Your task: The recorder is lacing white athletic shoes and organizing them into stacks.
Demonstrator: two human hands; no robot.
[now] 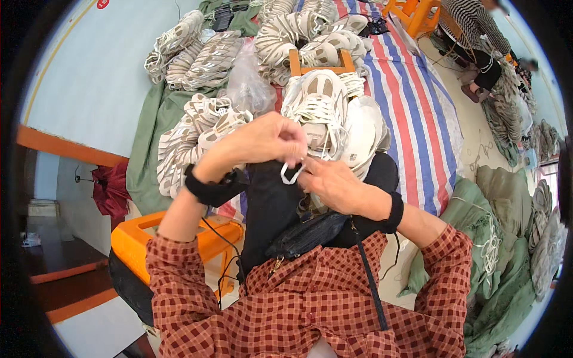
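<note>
Between my hands a white shoelace [292,176] forms a small loop. My left hand [276,139] is closed, thumb and fingers pinched at the lace's upper end. Close beside it on the right, my right hand [335,182] pinches the lace too, its fingertips partly hidden. Just beyond them lies a beige and white sneaker [317,102], toe pointing away, with white laces across its front. A second pale shoe [363,132] rests against its right side, seen mostly from the sole. Both shoes are near my lap, in front of a small wooden-coloured stool frame [322,64].
Rows of similar shoes [206,140] lie to the left on green cloth [143,146], and more are stacked ahead. Striped sheeting [412,119] covers the floor. An orange stool [134,247] stands at my left, green sacks [486,238] at my right. Another person [477,36] sits far right.
</note>
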